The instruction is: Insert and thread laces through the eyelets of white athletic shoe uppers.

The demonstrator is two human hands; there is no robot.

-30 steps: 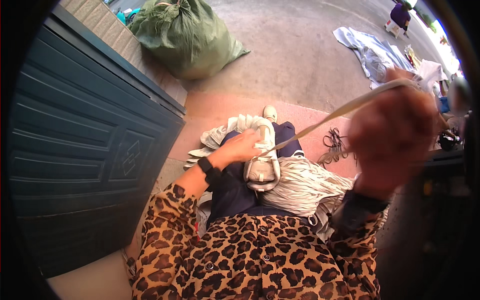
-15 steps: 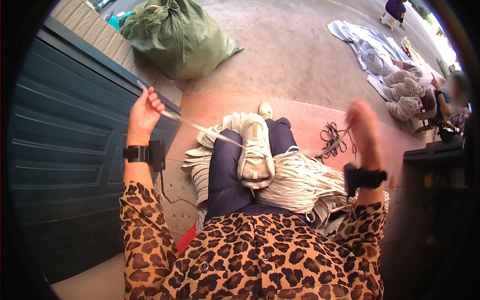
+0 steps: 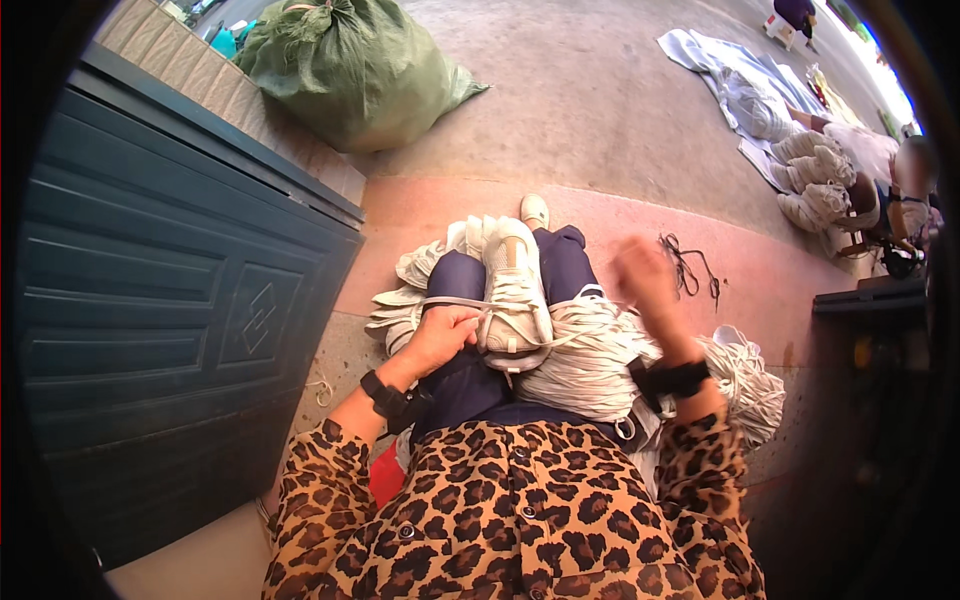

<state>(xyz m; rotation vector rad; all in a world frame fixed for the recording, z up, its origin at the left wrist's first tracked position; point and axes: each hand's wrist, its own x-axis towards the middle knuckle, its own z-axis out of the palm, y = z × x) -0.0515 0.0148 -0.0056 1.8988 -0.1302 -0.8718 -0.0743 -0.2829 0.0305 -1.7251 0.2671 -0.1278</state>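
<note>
A cream-white sneaker [image 3: 516, 325] rests on my lap between my thighs, its heel toward me. My left hand [image 3: 440, 337] is at its left side, thumb and fingers pinched on a pale shoelace [image 3: 455, 301] that loops over my left thigh to the shoe. Another lace end runs from the sneaker's right side toward my right hand [image 3: 645, 275]. That hand is raised over my right knee and smeared by motion, so its fingers cannot be made out. A thick bundle of cream laces [image 3: 580, 365] lies over my right thigh, just right of the sneaker.
More pale shoe pieces [image 3: 400, 310] are stacked beside my left leg. Another lace bundle [image 3: 745, 385] hangs at my right. Dark laces [image 3: 687, 268] lie on the red floor. A dark blue door [image 3: 170, 320] stands left; a green sack [image 3: 350, 80] is ahead. Another person [image 3: 905, 200] sits at far right.
My left hand has come down from the upper left to the sneaker's side, and its lace has gone slack. My right hand has moved inward and lower.
</note>
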